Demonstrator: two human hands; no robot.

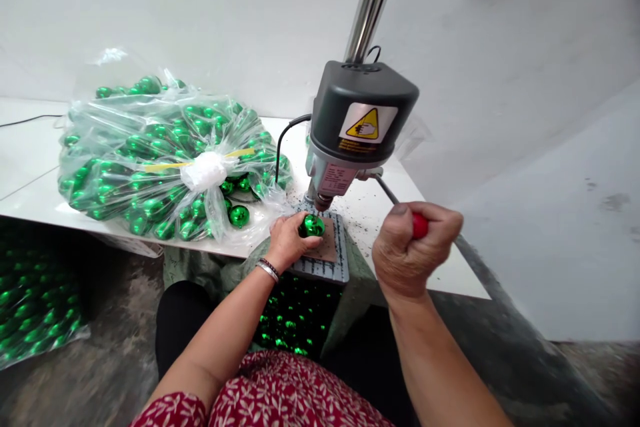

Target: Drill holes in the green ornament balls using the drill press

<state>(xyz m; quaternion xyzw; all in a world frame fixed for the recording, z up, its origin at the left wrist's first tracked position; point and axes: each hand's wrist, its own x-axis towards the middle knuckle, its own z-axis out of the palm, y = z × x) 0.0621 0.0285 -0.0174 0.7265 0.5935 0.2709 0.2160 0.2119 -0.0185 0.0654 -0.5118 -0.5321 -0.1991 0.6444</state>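
Note:
A shiny green bauble (314,225) sits under the chuck of a small drill press (367,113), over a brown board (327,247) on the machine's slotted grey base (343,260). My left hand (289,240) grips the bauble between thumb and fingers. At the right, my right hand (417,247) is closed around the red knob (420,225) of the press's feed lever (386,188). The drill's tip is right at the top of the bauble; whether it has entered cannot be made out.
A large clear plastic bag (165,167) of green baubles, tied with a white knot, lies left on the white table (450,273). One loose bauble (239,215) lies near it. More baubles fill a bag (37,300) on the floor and a container (295,313) below the base.

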